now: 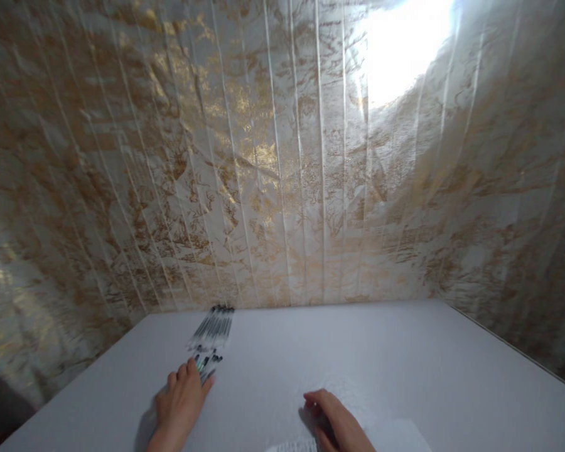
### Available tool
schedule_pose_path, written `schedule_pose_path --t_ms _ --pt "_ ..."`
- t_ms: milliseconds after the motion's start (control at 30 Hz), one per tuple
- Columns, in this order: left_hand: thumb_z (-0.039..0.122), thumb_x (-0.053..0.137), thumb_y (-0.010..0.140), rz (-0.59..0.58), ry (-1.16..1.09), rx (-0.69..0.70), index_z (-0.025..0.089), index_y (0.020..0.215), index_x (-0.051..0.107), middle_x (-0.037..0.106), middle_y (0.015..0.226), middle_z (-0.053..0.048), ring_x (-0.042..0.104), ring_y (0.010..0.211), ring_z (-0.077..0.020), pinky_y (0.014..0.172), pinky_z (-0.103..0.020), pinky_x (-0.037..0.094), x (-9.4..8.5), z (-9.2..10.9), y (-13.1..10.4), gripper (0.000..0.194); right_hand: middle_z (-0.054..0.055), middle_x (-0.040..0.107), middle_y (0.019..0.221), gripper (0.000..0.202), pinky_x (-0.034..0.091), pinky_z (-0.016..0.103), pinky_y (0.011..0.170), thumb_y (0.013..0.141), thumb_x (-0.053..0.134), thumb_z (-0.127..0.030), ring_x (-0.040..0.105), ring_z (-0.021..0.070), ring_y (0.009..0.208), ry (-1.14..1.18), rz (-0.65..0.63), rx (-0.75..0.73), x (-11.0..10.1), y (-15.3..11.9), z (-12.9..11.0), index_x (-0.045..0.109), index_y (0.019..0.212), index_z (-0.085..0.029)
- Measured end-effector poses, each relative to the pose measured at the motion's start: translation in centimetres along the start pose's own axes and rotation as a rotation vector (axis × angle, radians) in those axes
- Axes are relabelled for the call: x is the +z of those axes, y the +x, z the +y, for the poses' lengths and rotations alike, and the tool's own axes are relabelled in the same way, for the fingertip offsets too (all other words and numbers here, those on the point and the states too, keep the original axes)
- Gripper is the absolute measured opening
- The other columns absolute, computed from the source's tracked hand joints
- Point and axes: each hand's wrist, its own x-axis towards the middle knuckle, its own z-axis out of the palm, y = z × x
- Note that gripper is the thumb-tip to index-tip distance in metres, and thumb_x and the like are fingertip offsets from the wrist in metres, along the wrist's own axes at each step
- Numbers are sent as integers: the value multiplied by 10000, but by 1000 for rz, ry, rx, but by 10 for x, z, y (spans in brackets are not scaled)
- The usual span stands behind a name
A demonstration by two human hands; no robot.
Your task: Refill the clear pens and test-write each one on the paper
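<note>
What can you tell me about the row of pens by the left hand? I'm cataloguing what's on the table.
The row of pens lies flat on the white table, near its far edge below the gold-patterned wall. They look like slim clear-barrelled pens with dark tips and caps, packed side by side and pointing toward the wall. A few loose ones lie at the near end, where the left hand's fingers touch them. Finer detail is too blurred to tell.

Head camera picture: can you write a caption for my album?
Left hand touching a row of pens on a white table, right hand resting nearby.
</note>
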Motion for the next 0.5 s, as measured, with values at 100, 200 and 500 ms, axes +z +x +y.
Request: schedule_pose_path --t_ms 100,200,500 --pt "410 352 878 -8 -33 -57 1 1302 437 575 1212 -244 504 1151 -389 814 -491 458 -4 8 15 595 62 664 1017 519 479 293 852 644 474 -54 619 204 918 9 41 15 3 -1 2 556 1126 -230" --pt "480 339 865 -15 -61 -85 51 1380 373 524 1312 -221 496 1184 -380 870 -497 439 -4 3 12 671 62 663 1022 539 479 298 848 622 466 -55 620 207 915 15 42 17 2 -1 2 558 1124 -229" --pt "582 398 810 226 -29 0 229 1425 368 427 1450 -120 432 1285 -315 1015 -481 322 46 -39 -47 709 96 660 1044 513 480 332 869 664 468 -71 621 223 936 25 -46 6 -9 1 -5 554 1154 -194"
